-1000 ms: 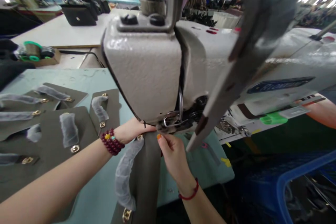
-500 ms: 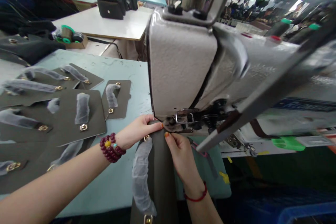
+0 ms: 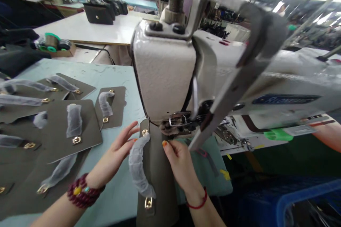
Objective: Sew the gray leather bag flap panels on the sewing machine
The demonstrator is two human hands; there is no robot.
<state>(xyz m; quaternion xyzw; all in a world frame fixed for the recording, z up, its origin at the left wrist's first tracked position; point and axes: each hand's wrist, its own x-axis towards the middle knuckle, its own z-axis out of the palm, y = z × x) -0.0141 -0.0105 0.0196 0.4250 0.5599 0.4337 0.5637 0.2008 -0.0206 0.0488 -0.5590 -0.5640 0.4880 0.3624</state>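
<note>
A grey-brown leather bag panel (image 3: 162, 184) lies lengthwise under the head of a sewing machine (image 3: 165, 74). Along its left side runs a handle wrapped in white film (image 3: 137, 166), fixed by gold buckles at both ends. My right hand (image 3: 181, 163) grips the panel's right edge, thumb on top and the other fingers curled, just below the presser area. My left hand (image 3: 119, 149) is off to the left of the panel, fingers apart, its tips close to the upper end of the handle. The needle is hidden behind the machine's parts.
More grey-brown panels (image 3: 55, 113) with wrapped handles lie spread on the light blue table at left. A grey metal bar (image 3: 226, 95) slants across the machine's front. Small scissors with a pink handle (image 3: 202, 152) lie at right. A blue crate (image 3: 309, 198) stands lower right.
My left hand has let go of the panel's top near the needle and drawn back to the left, its fingers spreading. My right hand stays on the panel's edge. The view has shifted slightly.
</note>
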